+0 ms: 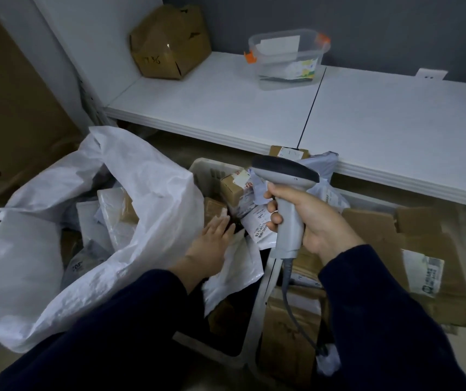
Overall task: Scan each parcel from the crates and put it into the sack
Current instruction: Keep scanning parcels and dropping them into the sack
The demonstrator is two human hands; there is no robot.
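Observation:
A large white woven sack point(42, 249) stands open at the left, with several parcels point(107, 215) inside. To its right a pale plastic crate point(206, 170) holds small cardboard boxes and white poly mailers. My left hand point(212, 238) reaches into that crate with straight fingers, resting on a white mailer point(234, 269). My right hand point(313, 221) grips a grey handheld barcode scanner point(285, 176) by its handle, its head pointing left over the crate. A labelled white parcel point(260, 224) lies just under the scanner. The scanner cable point(296, 314) hangs down.
A second crate point(257, 311) at the right holds flat cardboard parcels point(429, 263). Behind runs a white shelf point(367, 117) bearing a brown box point(169, 43) and a clear plastic tub point(288, 57). A tall cardboard carton point(6, 108) stands at the left.

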